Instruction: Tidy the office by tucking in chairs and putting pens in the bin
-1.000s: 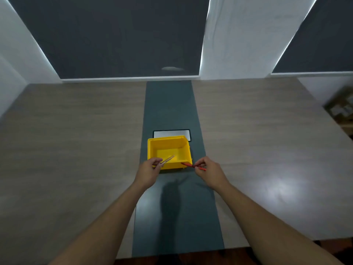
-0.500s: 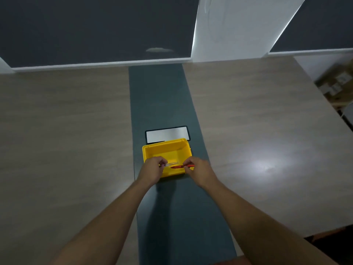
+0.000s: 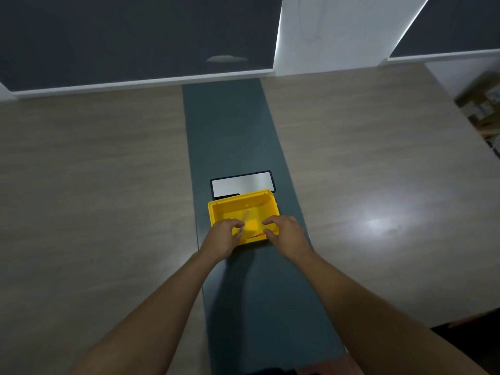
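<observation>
Over yellow bin (image 3: 266, 203) on dark strip of bench (image 3: 108, 185), both my hands at near rim. Risk: letting go too close to low near wall, pen bounces out onto bench; blur hides exact clearance. Left hand (image 3: 223, 238) fingers (image 3: 238, 224) pinch pale pen (image 3: 245, 216), shaft over bin floor. Right hand (image 3: 284, 232) fingers curled; red pen (image 3: 260, 235) peeks below them, grip or release: cannot tell.

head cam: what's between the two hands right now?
In the head view, the left hand and right hand flank the yellow bin's open interior; a blurred pale pen and an orange-red sliver lie between.
</observation>
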Tool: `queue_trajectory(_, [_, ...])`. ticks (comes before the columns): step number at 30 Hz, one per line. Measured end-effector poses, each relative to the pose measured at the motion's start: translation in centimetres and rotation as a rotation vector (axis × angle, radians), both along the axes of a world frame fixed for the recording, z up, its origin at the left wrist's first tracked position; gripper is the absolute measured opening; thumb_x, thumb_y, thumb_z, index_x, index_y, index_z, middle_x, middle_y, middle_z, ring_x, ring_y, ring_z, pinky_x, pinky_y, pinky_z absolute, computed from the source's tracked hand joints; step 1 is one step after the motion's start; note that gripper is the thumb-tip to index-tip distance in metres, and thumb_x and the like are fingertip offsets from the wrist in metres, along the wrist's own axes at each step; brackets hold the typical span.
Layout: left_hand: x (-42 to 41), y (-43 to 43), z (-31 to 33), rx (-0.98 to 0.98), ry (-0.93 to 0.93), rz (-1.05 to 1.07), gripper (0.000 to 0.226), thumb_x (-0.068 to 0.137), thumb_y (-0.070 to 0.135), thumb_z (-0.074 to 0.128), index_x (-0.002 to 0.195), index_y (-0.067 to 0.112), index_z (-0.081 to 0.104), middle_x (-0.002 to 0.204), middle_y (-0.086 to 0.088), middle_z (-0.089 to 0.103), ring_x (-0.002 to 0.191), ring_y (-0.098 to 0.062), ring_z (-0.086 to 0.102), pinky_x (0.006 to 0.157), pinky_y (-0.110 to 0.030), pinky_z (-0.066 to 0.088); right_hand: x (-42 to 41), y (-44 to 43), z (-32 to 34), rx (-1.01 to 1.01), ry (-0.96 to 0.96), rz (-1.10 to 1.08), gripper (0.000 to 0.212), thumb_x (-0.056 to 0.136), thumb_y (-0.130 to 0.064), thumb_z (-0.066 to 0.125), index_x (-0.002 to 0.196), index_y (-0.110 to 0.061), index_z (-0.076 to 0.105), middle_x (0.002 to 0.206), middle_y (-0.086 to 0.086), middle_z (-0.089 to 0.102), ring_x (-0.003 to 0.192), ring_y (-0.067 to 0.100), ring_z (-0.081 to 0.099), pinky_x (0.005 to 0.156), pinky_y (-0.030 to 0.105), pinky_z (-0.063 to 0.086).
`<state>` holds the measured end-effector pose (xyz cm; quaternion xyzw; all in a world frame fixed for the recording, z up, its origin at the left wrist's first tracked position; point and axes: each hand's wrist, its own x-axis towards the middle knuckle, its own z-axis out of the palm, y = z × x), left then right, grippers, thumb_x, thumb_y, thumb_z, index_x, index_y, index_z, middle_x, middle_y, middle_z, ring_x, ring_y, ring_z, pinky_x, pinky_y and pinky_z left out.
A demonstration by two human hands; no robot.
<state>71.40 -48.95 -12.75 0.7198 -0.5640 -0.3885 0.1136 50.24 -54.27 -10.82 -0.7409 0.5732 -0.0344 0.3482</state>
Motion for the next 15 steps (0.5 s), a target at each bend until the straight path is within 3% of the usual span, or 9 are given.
queue_trajectory(8, [-3.8, 0.8, 2.1, -0.077, 0.011, -0.035, 0.036, 0.107, 0.029, 0.067, 0.142, 0.021, 0.07, 0.147, -0.002, 0.069, 0.135, -0.026, 0.062, 0.115, -0.041, 0.049, -5.1, 3.0, 1.1, -0.019, -0.032, -0.127, 0.034, 0.1, -0.032, 0.072, 0.131, -0.021, 0.074, 0.134, 0.005, 0.072, 0.131, 0.025, 0.06, 0.11, 0.039, 0.05])
queue_trajectory(15, [-11.4, 2.8, 4.6, -0.15, -0.013, -0.211, 0.035, 0.105, 0.024, 0.069, 0.139, 0.017, 0.073, 0.144, -0.003, 0.072, 0.133, -0.025, 0.065, 0.114, -0.037, 0.05, -12.9, 9.2, 2.5, -0.051, -0.053, -0.294, 0.035, 0.099, -0.026, 0.073, 0.131, -0.012, 0.072, 0.133, 0.007, 0.072, 0.129, 0.028, 0.062, 0.113, 0.035, 0.046])
